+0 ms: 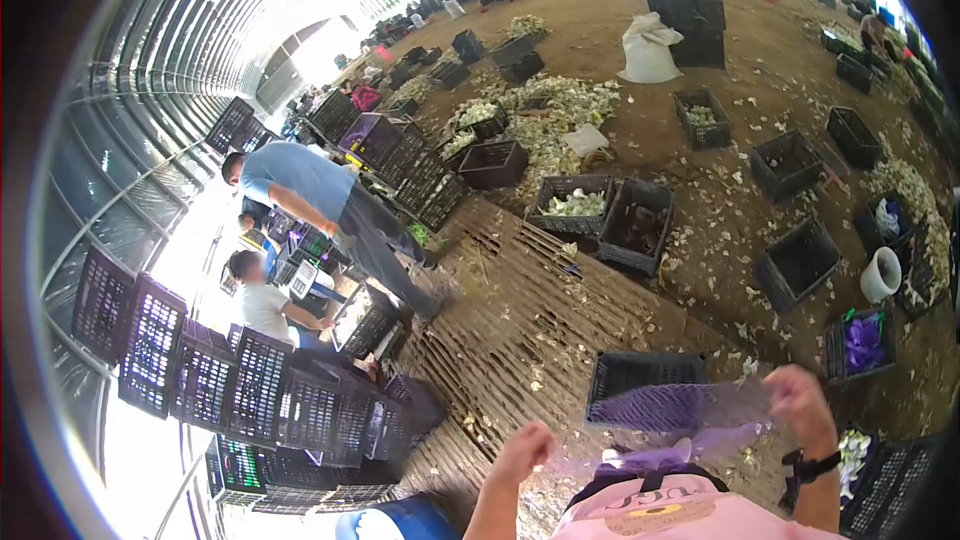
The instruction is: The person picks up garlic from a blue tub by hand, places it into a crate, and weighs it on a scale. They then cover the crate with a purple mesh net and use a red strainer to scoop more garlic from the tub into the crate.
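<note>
Closed, the grip of the right hand [800, 402] pinches one end of a purple net [650, 408], a dark band around its wrist. The left hand [525, 450] is curled, fingers together, with faint purple beside the fingertips; whether it grips the net cannot be told. The net spreads between the hands, thin and partly blurred, in front of the pink shirt [660, 510] and across the near side of a black crate [645, 370]. That crate sits on the slatted floor [510, 340], near its right edge.

Farther along that edge, a crate of pale vegetables [575, 203] stands beside a dark crate [637, 225]. To the right, a crate with purple netting [862, 342] stands near a white bucket [880, 275]. A blue tub [410, 518] shows at the near left. On the left, a person in blue [310, 190] bends near a seated person in white [265, 310], whose hand reaches a crate [367, 320]. Stacked crates [255, 390] stand nearer.
</note>
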The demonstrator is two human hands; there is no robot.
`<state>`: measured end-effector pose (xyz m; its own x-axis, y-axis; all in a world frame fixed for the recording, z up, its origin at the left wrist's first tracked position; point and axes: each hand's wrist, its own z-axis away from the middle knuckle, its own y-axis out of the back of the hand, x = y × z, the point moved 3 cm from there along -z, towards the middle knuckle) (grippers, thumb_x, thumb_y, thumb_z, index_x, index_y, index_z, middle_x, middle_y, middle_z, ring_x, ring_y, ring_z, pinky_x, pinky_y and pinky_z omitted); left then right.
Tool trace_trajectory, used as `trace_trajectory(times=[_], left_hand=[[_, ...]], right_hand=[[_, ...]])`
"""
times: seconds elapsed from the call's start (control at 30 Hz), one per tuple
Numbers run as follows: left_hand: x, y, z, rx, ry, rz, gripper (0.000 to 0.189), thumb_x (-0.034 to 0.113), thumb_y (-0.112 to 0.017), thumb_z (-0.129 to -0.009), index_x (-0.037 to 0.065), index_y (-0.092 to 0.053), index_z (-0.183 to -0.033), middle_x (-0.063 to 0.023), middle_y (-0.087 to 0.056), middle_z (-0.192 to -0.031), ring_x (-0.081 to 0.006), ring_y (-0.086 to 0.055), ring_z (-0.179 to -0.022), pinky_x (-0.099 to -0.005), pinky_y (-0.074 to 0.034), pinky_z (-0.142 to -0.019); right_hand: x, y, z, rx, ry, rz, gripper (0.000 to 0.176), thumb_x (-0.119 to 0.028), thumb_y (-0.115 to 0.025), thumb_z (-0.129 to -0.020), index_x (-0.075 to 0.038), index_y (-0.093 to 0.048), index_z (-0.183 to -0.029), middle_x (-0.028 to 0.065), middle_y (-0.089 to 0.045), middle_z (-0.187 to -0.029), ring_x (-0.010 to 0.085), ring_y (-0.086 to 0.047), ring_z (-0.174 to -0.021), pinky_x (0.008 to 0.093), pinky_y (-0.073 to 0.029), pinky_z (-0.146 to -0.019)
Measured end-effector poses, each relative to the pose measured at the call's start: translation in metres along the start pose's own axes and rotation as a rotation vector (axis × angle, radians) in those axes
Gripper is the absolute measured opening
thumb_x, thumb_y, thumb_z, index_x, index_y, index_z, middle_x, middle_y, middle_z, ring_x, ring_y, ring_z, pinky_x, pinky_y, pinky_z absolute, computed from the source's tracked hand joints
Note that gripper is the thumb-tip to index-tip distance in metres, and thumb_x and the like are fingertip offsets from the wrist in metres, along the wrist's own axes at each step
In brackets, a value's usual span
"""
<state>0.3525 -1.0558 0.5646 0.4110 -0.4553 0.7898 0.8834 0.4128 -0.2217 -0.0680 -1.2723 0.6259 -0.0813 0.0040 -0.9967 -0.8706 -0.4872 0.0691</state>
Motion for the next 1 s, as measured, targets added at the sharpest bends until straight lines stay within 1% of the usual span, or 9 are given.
trace_trajectory(times=[0.17, 0.27, 0.5, 0.6, 0.73, 0.8, 0.83, 0.9, 1.0], left_hand=[[0.013, 0.016, -0.018, 0.082, -0.345, 0.872, 0.012, 0.02, -0.054, -0.09, 0.009, -0.056, -0.085, 0.0008, -0.048, -0.06, -0.0081, -0.039, -0.046, -0.0211, -0.032, -0.039], [0.033, -0.017, -0.021, 0.068, -0.361, 0.71, 0.011, 0.016, -0.052, -0.09, 0.009, -0.056, -0.083, 0.0004, -0.047, -0.057, -0.0079, -0.035, -0.042, -0.0213, -0.027, -0.038], [0.036, 0.049, 0.004, 0.335, -0.344, 0.427, 0.012, 0.009, -0.051, -0.088, 0.008, -0.055, -0.076, 0.0005, -0.044, -0.051, -0.0079, -0.032, -0.037, -0.0235, -0.025, -0.034], [0.027, 0.075, 0.002, 0.521, -0.341, 0.542, 0.015, 0.012, -0.051, -0.088, 0.01, -0.052, -0.074, 0.0013, -0.043, -0.053, -0.0079, -0.033, -0.038, -0.0225, -0.025, -0.034], [0.025, 0.069, -0.015, 0.608, -0.284, 0.401, 0.013, 0.012, -0.052, -0.089, 0.011, -0.051, -0.077, 0.0025, -0.041, -0.055, -0.0059, -0.033, -0.039, -0.0203, -0.026, -0.034], [0.04, 0.054, -0.023, 0.531, -0.286, 0.221, 0.011, 0.009, -0.052, -0.089, 0.01, -0.052, -0.078, 0.0028, -0.041, -0.054, -0.0049, -0.034, -0.039, -0.0188, -0.026, -0.035], [0.042, 0.052, -0.03, 0.469, -0.249, 0.188, 0.011, 0.008, -0.053, -0.088, 0.01, -0.052, -0.078, 0.0028, -0.041, -0.054, -0.0047, -0.034, -0.039, -0.0184, -0.026, -0.035], [0.046, 0.047, -0.05, 0.297, -0.221, 0.084, 0.008, 0.005, -0.054, -0.087, 0.007, -0.053, -0.079, 0.0026, -0.042, -0.054, -0.0043, -0.034, -0.04, -0.0183, -0.025, -0.035], [0.033, 0.055, -0.087, 0.245, -0.119, -0.153, 0.007, 0.004, -0.056, -0.086, 0.004, -0.056, -0.079, 0.0028, -0.044, -0.054, -0.0033, -0.036, -0.042, -0.019, -0.024, -0.037]], right_hand=[[0.193, 0.029, 0.044, -0.202, -0.139, 1.096, 0.01, -0.007, -0.058, -0.074, 0.0, -0.06, -0.08, 0.0058, -0.059, -0.064, 0.0174, -0.058, -0.055, 0.0313, -0.048, -0.053], [0.233, 0.021, 0.051, 0.248, -0.646, 0.067, 0.009, -0.006, -0.053, -0.079, -0.003, -0.06, -0.074, 0.0057, -0.059, -0.057, 0.0196, -0.058, -0.052, 0.0342, -0.049, -0.053], [0.209, 0.042, 0.018, 0.686, -0.736, -1.152, 0.011, -0.011, -0.05, -0.087, -0.006, -0.058, -0.094, 0.0024, -0.057, -0.066, 0.0076, -0.05, -0.047, 0.0251, -0.046, -0.047], [0.149, 0.04, -0.006, 0.178, -0.508, -1.188, 0.017, -0.008, -0.05, -0.086, -0.006, -0.055, -0.102, -0.0003, -0.055, -0.064, 0.0045, -0.048, -0.049, 0.0248, -0.047, -0.051], [0.059, 0.01, -0.025, -0.215, -0.524, -0.506, 0.031, -0.018, -0.061, -0.078, -0.007, -0.057, -0.108, 0.0003, -0.054, -0.065, 0.0078, -0.049, -0.054, 0.023, -0.043, -0.051], [0.108, 0.009, -0.03, -0.437, -0.236, 0.531, 0.031, -0.023, -0.063, -0.072, -0.008, -0.063, -0.099, 0.0056, -0.06, -0.07, 0.0177, -0.055, -0.058, 0.03, -0.044, -0.052], [0.172, 0.019, -0.017, -0.267, 0.179, 0.762, 0.02, -0.022, -0.062, -0.07, -0.007, -0.065, -0.083, 0.0092, -0.064, -0.073, 0.0274, -0.058, -0.061, 0.036, -0.045, -0.055], [0.213, 0.034, -0.02, 0.036, -0.181, 0.666, 0.013, -0.018, -0.06, -0.073, -0.006, -0.061, -0.067, 0.0087, -0.062, -0.065, 0.0269, -0.055, -0.052, 0.0367, -0.044, -0.051], [0.251, 0.053, -0.015, 0.487, -0.674, -0.409, 0.019, -0.015, -0.046, -0.09, -0.004, -0.058, -0.079, 0.0062, -0.061, -0.071, 0.0152, -0.054, -0.058, 0.0334, -0.048, -0.058]])
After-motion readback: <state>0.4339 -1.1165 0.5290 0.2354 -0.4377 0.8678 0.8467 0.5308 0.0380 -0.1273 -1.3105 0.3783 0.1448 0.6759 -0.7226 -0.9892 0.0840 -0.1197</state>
